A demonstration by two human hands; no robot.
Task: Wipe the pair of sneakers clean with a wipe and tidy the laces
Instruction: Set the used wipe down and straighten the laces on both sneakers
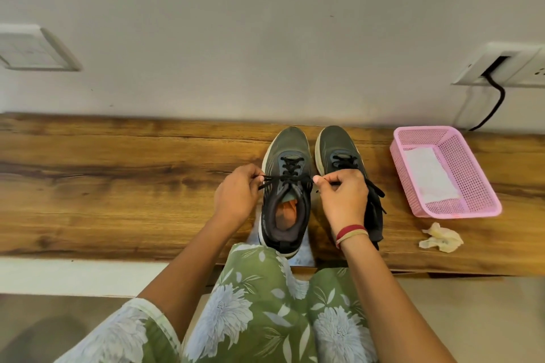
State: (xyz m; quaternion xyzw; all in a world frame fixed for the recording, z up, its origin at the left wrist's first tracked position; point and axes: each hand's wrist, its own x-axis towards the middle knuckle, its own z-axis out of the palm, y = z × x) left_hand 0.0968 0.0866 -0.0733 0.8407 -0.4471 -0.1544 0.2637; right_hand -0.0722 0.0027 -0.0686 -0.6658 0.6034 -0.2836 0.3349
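Two dark grey sneakers with black laces stand side by side on a wooden shelf (118,186), toes toward the wall. The left sneaker (287,144) shows an orange insole. My left hand (236,197) pinches one end of its black lace (287,178) at the shoe's left side. My right hand (343,200) pinches the other end at the shoe's right side, and the lace runs taut between them. The right sneaker (336,144) is partly hidden behind my right hand. A crumpled used wipe (441,240) lies on the shelf to the right.
A pink perforated basket (477,183) at the right holds a flat white wipe (427,175). A wall socket with a black cable (498,97) is above it, and a switch plate (32,48) is on the wall at left. The shelf's front edge is near my green floral clothing.
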